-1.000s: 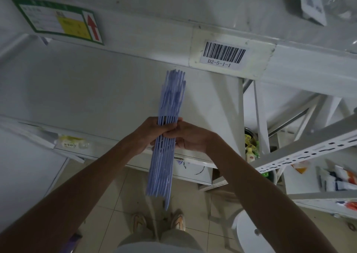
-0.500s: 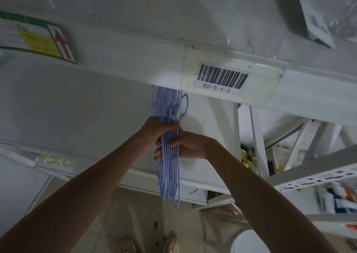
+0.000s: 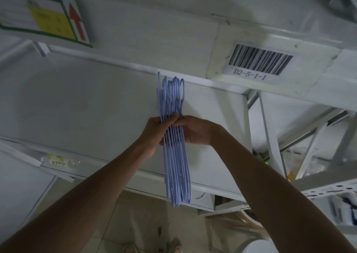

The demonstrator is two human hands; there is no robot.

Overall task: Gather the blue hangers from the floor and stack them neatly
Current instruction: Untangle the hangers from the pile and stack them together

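Left hand [image 3: 154, 131] and right hand [image 3: 195, 130] closing their grip around a bundle of blue hangers [image 3: 174, 146], bundle standing upright in front of white shelf [image 3: 96, 107], hooks reaching just under barcode label [image 3: 258, 61]

Dim, flat, bluish light with no glare. Soft shadow across the top. Motion-blurred toward right edge and bottom corners; wide-angle bending at the edges.

A barcode label [image 3: 259, 60] on the shelf beam [image 3: 135, 40] above my hands reads "D2-5-1-1". At the beam's left end, a green-bordered sign [image 3: 44, 18] shows a red upward arrow; its text is unreadable.
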